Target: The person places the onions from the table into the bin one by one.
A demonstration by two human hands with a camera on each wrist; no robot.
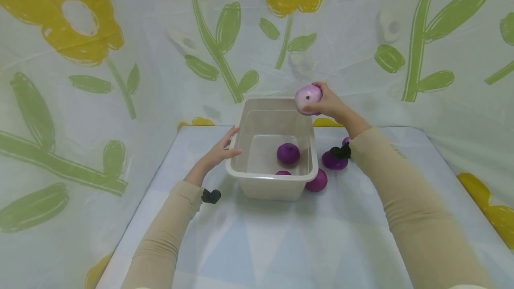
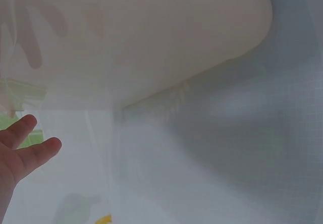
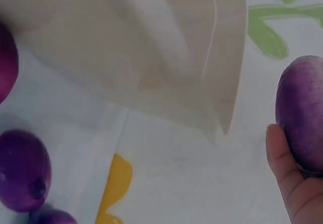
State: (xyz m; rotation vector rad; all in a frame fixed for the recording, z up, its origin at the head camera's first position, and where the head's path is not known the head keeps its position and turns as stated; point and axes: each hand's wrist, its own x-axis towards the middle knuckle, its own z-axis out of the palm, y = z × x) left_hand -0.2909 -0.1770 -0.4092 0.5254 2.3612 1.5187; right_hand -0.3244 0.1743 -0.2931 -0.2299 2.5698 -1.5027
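Observation:
My right hand (image 1: pixel 332 104) grips a purple-and-white onion (image 1: pixel 308 97), held up at the far right corner of a beige plastic basin (image 1: pixel 273 176). In the right wrist view, the thumb of that hand (image 3: pixel 295 183) presses against the onion (image 3: pixel 305 110). My left hand (image 1: pixel 218 153) is at the basin's left rim with its fingers spread and extended; in the left wrist view two fingertips show beside the basin wall (image 2: pixel 166 37). Inside the basin lies a dark purple onion (image 1: pixel 288 153), and the top of another (image 1: pixel 283 173) shows behind the front wall.
Outside the basin's right side are a magenta-purple onion (image 1: pixel 318 181), a dark purple one (image 1: pixel 333 161) and a lighter one (image 1: pixel 346 140) partly hidden by the right wrist. The pale patterned tabletop (image 1: pixel 237 253) meets a flower-printed cloth (image 1: pixel 152 39) behind.

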